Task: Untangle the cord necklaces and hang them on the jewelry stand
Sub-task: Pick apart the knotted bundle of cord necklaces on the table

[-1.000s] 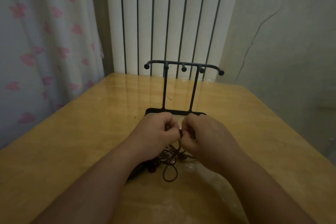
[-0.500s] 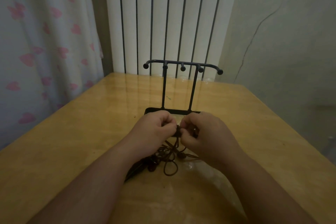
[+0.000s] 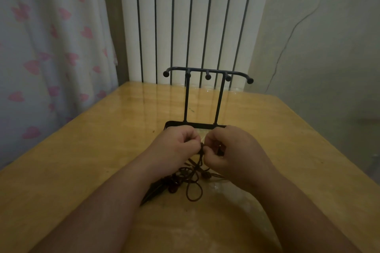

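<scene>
- Left hand (image 3: 176, 148): fingers curled, thumb and forefinger pinching the dark cord at the top of the tangle; forearm entering from lower left.
- Right hand (image 3: 232, 154): fingers curled likewise, pinching the same bunch of cord just beside the left hand's grip; fingertips of the two hands nearly touching.
- Cord necklaces (image 3: 193, 183): dark brown cords in one tangled mass, raised at the top between the two hands, the remainder lying on the desk beneath and between the wrists; number of separate necklaces impossible to tell.
- Loop (image 3: 194, 192): a single open loop of cord trailing from the tangle toward the viewer, flat on the desk.
- Beads (image 3: 172, 188): small reddish-brown beads at the tangle's left side, close under the left wrist.
- Pendant (image 3: 153, 194): dark pointed piece beside the beads, partly hidden by the left forearm; exact shape unclear.
- Jewelry stand (image 3: 186, 100): black metal, upright, just behind the hands; two thin posts rising from a flat base to a crossbar with five ball-tipped pegs; near edge of the base hidden by the knuckles.
- Desk (image 3: 102, 160): glossy yellow wooden top, carrying both stand and necklaces.
- Background: white ribbed radiator (image 3: 191, 16) behind the desk's far edge; curtain (image 3: 51, 47) with pink hearts at left; pale wall (image 3: 329, 68) with a thin cable (image 3: 287, 37) at right.
</scene>
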